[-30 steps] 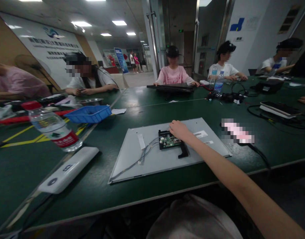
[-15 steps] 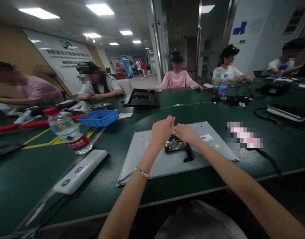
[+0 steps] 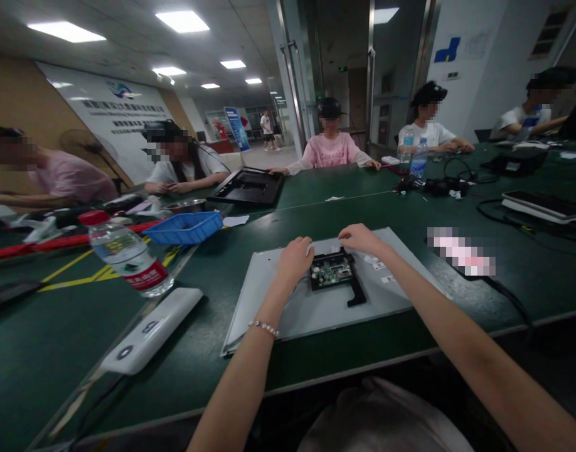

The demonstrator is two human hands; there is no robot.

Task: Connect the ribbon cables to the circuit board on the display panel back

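A pale grey flat panel (image 3: 269, 301) lies on the green table in front of me. On it is a black plastic bracket (image 3: 357, 293) holding a green circuit board (image 3: 332, 271). My left hand (image 3: 295, 258) is at the bracket's far left corner, fingers curled and closed on its edge. My right hand (image 3: 362, 238) is at its far right corner, fingertips bent down and pinched on it. The exact fingertip contact is partly hidden. Small white labels (image 3: 378, 265) are stuck on the panel beside the bracket.
Left of the panel are a white power bank (image 3: 154, 329), a water bottle (image 3: 130, 257) and a blue plastic tray (image 3: 187, 227). To the right lies a blurred pinkish device (image 3: 462, 251) with a cable. Several people sit around the table; a black housing (image 3: 248, 186) lies near one.
My hands have moved apart, the left one leftward and nearer, uncovering more of the circuit board. Across the table, the black housing has shifted left and turned.
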